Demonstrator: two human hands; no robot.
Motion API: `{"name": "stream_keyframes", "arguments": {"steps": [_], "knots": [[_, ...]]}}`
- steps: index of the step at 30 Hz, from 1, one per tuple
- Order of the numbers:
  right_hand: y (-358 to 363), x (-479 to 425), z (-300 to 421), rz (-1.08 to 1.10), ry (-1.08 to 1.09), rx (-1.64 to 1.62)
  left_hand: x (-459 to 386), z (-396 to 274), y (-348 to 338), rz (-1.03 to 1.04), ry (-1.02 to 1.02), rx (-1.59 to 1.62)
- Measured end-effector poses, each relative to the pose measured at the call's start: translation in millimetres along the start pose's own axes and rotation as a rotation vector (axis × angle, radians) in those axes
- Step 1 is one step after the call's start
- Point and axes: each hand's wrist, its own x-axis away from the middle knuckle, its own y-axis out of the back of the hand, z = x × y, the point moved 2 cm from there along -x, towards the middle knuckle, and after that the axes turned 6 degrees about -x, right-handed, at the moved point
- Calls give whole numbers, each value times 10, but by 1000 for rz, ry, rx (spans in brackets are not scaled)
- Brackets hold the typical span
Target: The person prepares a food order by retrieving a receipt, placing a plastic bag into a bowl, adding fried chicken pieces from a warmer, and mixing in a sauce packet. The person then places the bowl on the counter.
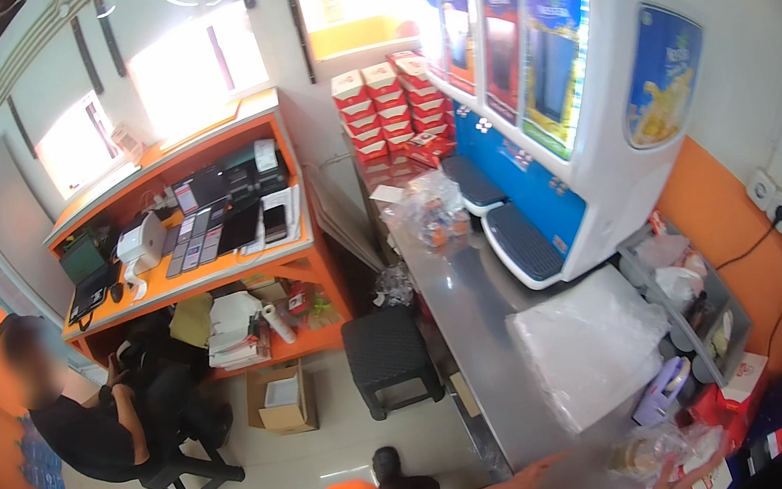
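My left hand (pixel 536 482) is over the near part of the stainless steel counter (pixel 437 298), fingers spread, with nothing seen in it. At the bottom right, my right hand (pixel 680 482) is beside a clear plastic bag (pixel 649 452) with light contents; whether it touches the bag or the red and white box under it, I cannot tell. A purple tape dispenser (pixel 661 390) stands just beyond the bag. Flat clear plastic packaging (pixel 588 344) lies farther up the counter. A blurred patch hides the counter between my hands.
A large drink dispenser (pixel 530 110) stands on the counter near stacked red and white boxes (pixel 382 109). Right of the packaging is a grey bin (pixel 713 318) of bagged items. A black stool (pixel 390 355) stands left of the counter. A seated person (pixel 86 434) is by the orange desk (pixel 301 250).
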Motion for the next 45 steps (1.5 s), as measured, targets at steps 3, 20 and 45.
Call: {"name": "stream_keyframes", "arguments": {"steps": [3,20,45], "knots": [[-371,2,451,-133,18,-104,585,177,731,6,375,100],[-4393,2252,3984,945,7,-786,3832,170,4448,-1016,854,-179],[-11819,3365,6143,961,-74,-606,2236,2088,9598,-750,586,-785]]}}
